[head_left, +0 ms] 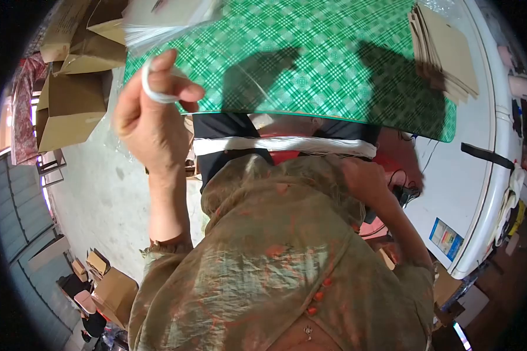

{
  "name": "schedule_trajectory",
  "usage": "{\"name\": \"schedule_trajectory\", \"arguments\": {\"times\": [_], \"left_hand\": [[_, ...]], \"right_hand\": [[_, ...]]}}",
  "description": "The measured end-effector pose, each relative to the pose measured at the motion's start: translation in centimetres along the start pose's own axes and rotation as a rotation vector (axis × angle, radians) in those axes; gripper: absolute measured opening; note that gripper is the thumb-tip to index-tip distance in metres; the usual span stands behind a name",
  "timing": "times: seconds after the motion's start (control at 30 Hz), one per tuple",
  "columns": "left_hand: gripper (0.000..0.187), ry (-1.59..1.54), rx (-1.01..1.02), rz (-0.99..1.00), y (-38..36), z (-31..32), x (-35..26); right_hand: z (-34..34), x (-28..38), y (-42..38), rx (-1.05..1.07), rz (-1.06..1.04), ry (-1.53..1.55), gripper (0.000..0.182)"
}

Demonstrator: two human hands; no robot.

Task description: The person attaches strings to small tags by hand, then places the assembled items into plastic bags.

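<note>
My left hand [155, 114] is raised at the left, by the near edge of the green checked tabletop [310, 70]. Its fingers are curled round a looped white band [151, 88]. Low at the right, my right hand [357, 175] rests at my lap, beside the right end of a bundle of white strands [298, 144] lying across my thighs. The fingers of my right hand are hard to make out against the cloth.
Clear plastic sleeves [170, 26] lie at the table's back left. Brown cardboard pieces [445, 50] are stacked at its right end. Open cardboard boxes [73, 111] stand at the left. A white appliance surface [451, 181] borders the table on the right.
</note>
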State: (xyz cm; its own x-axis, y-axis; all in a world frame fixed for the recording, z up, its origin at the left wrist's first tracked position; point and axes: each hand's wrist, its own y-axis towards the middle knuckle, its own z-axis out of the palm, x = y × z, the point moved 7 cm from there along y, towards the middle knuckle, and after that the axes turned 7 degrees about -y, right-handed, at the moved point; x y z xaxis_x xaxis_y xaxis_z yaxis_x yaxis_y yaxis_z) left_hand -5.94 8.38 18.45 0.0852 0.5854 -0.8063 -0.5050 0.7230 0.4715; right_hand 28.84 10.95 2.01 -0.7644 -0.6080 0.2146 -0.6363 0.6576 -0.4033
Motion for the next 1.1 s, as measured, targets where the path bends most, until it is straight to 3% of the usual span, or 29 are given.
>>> {"name": "schedule_trajectory", "arguments": {"times": [0.07,0.17,0.27,0.37,0.47,0.6,0.67,0.8,0.9,1.0,1.1], "left_hand": [[0.027,0.002,0.017,-0.002,-0.3,0.3,-0.5],[0.025,0.04,0.096,0.048,-0.9,1.4,-0.6],[0.025,0.064,0.116,-0.01,-1.2,2.1,-0.5],[0.031,0.131,0.092,-0.022,-1.2,2.2,-0.6],[0.035,0.18,0.093,-0.033,-1.3,2.0,-0.7],[0.019,0.112,0.079,-0.065,-1.3,1.6,-0.5],[0.028,0.178,0.086,-0.06,-1.3,1.5,-0.4],[0.031,0.21,0.102,-0.089,-1.4,1.6,-0.1],[0.03,0.197,0.119,-0.134,-1.6,2.2,0.1],[0.016,0.108,0.141,-0.167,-1.7,2.6,0.2],[0.016,0.143,0.124,-0.157,-1.7,2.3,0.1]], "right_hand": [[0.4,-1.9,-1.2,-0.018,0.107,-0.177,0.02],[1.6,-2.7,-1.5,0.029,0.084,-0.194,0.031],[1.4,-2.5,-0.6,-0.071,0.135,-0.32,0.035],[1.1,-4.7,1.7,-0.259,0.162,-0.368,0.041],[-0.9,-5.6,3.8,-0.551,0.121,-0.227,0.027],[0.4,-3.0,4.6,-0.455,-0.03,-0.204,0.012],[1.4,-2.0,4.1,-0.368,-0.071,-0.149,0.01],[3.6,0.7,4.4,-0.516,-0.095,-0.337,0.012],[6.8,2.7,6.8,-0.338,-0.138,-0.14,0.018],[4.2,5.4,8.4,-0.267,-0.278,0.409,0.025],[2.2,3.6,6.1,-0.272,-0.227,0.313,0.026]]}}
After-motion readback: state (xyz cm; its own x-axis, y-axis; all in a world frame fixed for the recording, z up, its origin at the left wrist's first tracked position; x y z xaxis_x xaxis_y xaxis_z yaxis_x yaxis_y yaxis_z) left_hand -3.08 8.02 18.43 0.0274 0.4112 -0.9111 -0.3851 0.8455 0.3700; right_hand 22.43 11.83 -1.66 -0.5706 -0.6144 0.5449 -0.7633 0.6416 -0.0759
